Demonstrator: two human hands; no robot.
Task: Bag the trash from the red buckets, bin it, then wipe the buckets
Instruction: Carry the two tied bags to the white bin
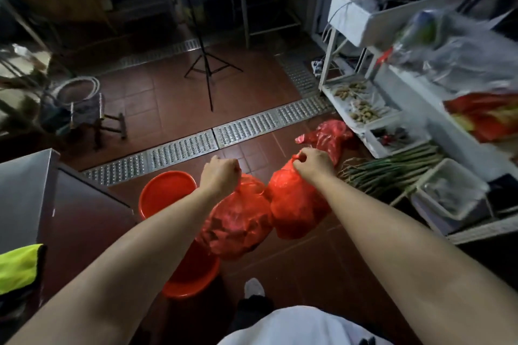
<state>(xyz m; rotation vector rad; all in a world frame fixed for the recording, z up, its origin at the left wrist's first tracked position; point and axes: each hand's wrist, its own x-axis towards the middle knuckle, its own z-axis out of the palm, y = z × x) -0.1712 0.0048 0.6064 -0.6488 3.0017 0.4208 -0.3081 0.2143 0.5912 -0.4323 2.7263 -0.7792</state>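
The left hand (220, 176) is curled into a fist around the gathered neck of 1 full red bag (238, 221). The right hand (314, 162) pinches the knotted top of a 2nd red bag (297, 207) with bent fingers. Both bags hang side by side, touching, above the floor. 2 red buckets stand below the left arm: the far bucket (165, 193) and the near bucket (190, 280). A 3rd red bag (330, 137) lies on the red-brown tiled floor (173, 98), near a metal drain grate (182, 148). Green onions (392, 168) lie beside a white shelf rack (361, 120).
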